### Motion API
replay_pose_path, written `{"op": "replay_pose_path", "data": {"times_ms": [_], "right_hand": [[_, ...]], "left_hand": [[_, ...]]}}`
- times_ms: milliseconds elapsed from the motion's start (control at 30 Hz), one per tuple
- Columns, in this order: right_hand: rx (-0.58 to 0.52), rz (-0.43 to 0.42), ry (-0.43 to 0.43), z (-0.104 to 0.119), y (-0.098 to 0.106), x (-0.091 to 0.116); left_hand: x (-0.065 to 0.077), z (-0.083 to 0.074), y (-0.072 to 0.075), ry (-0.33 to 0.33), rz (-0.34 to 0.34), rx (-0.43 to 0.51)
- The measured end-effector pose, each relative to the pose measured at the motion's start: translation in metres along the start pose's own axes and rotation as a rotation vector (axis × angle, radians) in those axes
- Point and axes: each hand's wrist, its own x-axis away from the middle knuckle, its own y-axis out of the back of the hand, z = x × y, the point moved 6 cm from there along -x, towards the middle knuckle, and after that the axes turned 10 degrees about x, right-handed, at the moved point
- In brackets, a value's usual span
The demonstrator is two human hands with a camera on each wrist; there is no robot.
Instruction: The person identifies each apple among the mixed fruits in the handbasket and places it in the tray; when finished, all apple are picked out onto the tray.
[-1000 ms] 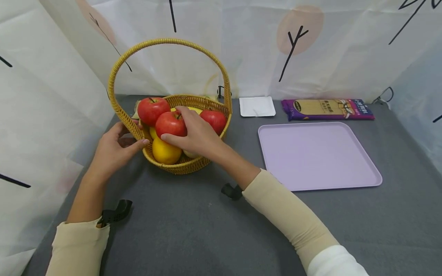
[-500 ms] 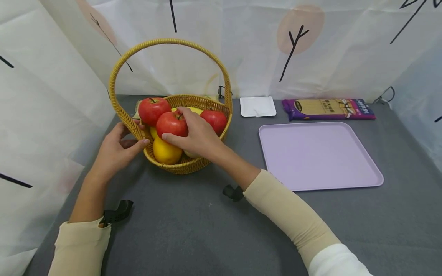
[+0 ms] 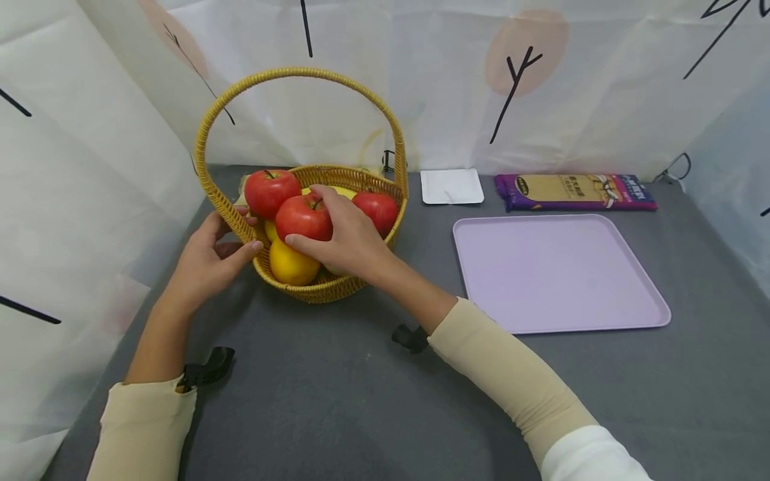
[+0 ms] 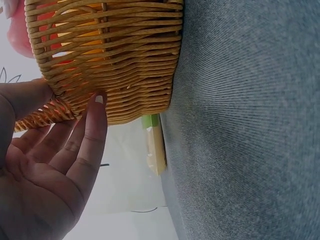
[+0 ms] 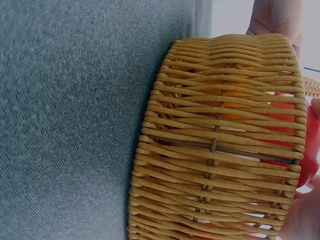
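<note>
A yellow wicker basket (image 3: 325, 292) with a tall arched handle stands on the grey cloth, filled with fruit. My left hand (image 3: 207, 264) grips it at the left, where the handle meets the rim. In the left wrist view the thumb goes over the rim and the fingers (image 4: 92, 135) lie along the outer weave. My right hand (image 3: 355, 237) reaches in from the right and holds a red apple (image 3: 301, 219) between thumb and fingers, on top of the pile. Another red apple (image 3: 271, 194) lies behind it, a third red fruit (image 3: 377, 210) to the right. Below sits a yellow fruit (image 3: 293, 262).
A pale purple tray (image 3: 559, 274) lies right of the basket. Behind it are a purple and tan food packet (image 3: 577, 192) and a small white square (image 3: 452, 186). White printed cloth walls (image 3: 445, 87) enclose the back and sides. Behind the basket lies a green-and-cream packet (image 4: 154, 145).
The whole scene sits slightly further right in the head view. Both hands keep their holds on the basket and the apple, with hardly any movement.
</note>
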Motion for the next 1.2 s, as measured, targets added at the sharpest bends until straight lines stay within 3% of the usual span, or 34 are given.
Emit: {"op": "replay_pose_path", "data": {"times_ms": [300,600,1200], "right_hand": [[-0.024,-0.056,0.027,-0.003,0.005,0.007],[-0.036,-0.090,0.089,-0.003,0.008,0.014],[-0.084,-0.171,0.140,-0.010,0.025,0.035]], "left_hand": [[-0.001,0.000,-0.002,0.012,0.003,-0.008],[0.003,-0.002,-0.004,0.026,0.004,-0.087],[0.003,0.001,-0.004,0.030,0.006,-0.087]]}}
